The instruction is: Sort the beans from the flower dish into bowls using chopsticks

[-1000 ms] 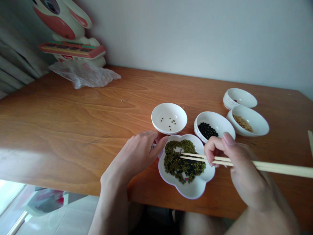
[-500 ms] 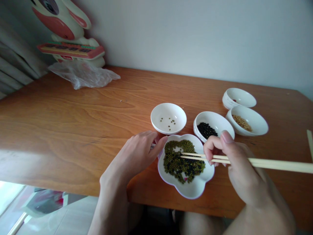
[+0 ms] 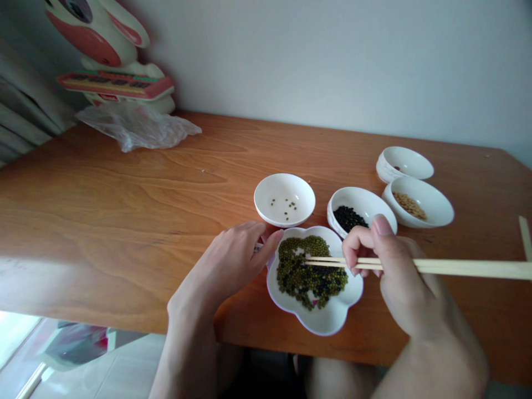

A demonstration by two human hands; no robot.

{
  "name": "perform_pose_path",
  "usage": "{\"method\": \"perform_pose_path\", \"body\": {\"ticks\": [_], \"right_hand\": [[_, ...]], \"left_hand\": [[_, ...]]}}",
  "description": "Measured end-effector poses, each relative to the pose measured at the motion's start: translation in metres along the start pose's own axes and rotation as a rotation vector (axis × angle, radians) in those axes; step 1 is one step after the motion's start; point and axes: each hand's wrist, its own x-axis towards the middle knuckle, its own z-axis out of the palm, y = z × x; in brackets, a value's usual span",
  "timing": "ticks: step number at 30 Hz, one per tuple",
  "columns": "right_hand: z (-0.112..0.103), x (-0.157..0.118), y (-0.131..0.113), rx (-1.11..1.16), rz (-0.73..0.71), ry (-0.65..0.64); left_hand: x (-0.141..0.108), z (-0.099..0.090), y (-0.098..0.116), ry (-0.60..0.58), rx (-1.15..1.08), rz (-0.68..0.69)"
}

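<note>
Head view: chopsticks (image 3: pixel 415 266) lie level, tips pointing left.

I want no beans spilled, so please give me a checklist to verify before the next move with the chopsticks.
1. Right hand grips the chopsticks: ok.
2. Chopstick tips over the flower-shaped dish of green beans: ok.
3. Left hand steadies the dish's left rim: ok.
4. A bean pinched between the tips: cannot tell.
5. Small round bowl with a few green beans stands just behind the dish, path free: ok.
6. Bowl of black beans close to the right hand's knuckles: not ok.
</note>
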Motion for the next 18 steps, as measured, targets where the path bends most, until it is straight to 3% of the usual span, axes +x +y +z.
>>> {"method": "perform_pose_path", "body": {"ticks": [18], "right_hand": [[0.0006, 0.0008, 0.0043, 0.022, 0.003, 0.001]], "left_hand": [[-0.0012, -0.0026, 0.0018, -0.020, -0.027, -0.007]]}}
